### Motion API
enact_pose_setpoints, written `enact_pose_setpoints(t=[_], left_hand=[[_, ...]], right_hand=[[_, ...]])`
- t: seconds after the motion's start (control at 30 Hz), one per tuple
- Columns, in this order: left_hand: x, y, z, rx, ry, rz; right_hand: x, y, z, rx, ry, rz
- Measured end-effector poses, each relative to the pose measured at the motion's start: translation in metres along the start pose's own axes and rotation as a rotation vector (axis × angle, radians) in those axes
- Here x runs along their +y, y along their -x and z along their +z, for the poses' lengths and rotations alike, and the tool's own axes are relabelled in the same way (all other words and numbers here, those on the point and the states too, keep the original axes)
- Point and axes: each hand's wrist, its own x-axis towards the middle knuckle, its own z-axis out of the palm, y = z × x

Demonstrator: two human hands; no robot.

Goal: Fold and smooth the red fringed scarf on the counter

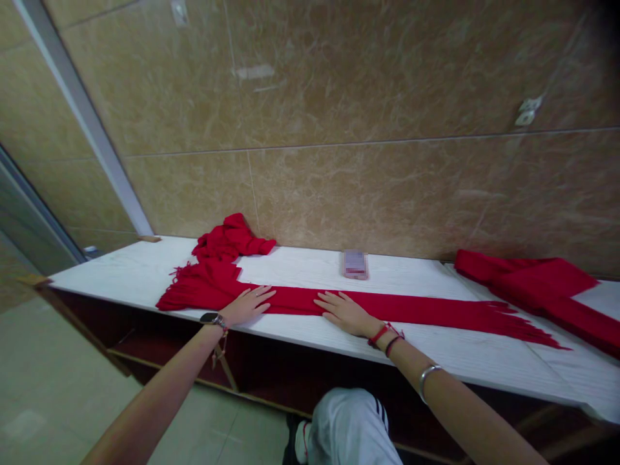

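Observation:
A long red scarf (pixel 416 309) lies lengthwise along the white counter, its right fringe spread out and its left end bunched and wider. My left hand (pixel 247 305) rests flat on the scarf near that wider end, fingers stretched to the right. Palm down, my right hand (pixel 347 312) presses on the strip a little farther right, fingers pointing left. A short stretch of red cloth shows between the two hands. Behind the left end sits a crumpled heap of red cloth (pixel 230 239), touching or nearly touching the scarf.
The white counter (pixel 300 329) has open dark shelves (pixel 276 368) below it. A phone (pixel 355 265) lies near the tiled wall (pixel 339 194). Another folded red scarf (pixel 527 278) is at the right. My knee (pixel 351 420) is close to the counter front.

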Motion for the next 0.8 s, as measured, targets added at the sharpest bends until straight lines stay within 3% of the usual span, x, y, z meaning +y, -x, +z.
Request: enact_pose_setpoints(t=[0.13,0.33,0.47,0.6,0.8], left_hand=[[-0.016,0.006,-0.005,0.042,-0.002,-0.001],[-0.035,0.015,-0.016,0.135,-0.124,-0.006],[-0.039,0.02,-0.026,0.193,-0.227,-0.126],[-0.039,0.033,-0.031,0.314,-0.224,-0.098],[-0.037,0.055,-0.017,0.137,-0.135,0.017]], right_hand=[[0.0,-0.003,-0.002,0.005,-0.023,0.021],[-0.023,-0.035,-0.004,0.098,0.01,-0.023],[-0.04,-0.052,-0.001,0.103,0.082,-0.073],[-0.038,-0.05,0.001,0.14,0.096,-0.032],[-0.024,-0.036,0.003,0.134,0.009,-0.206]])
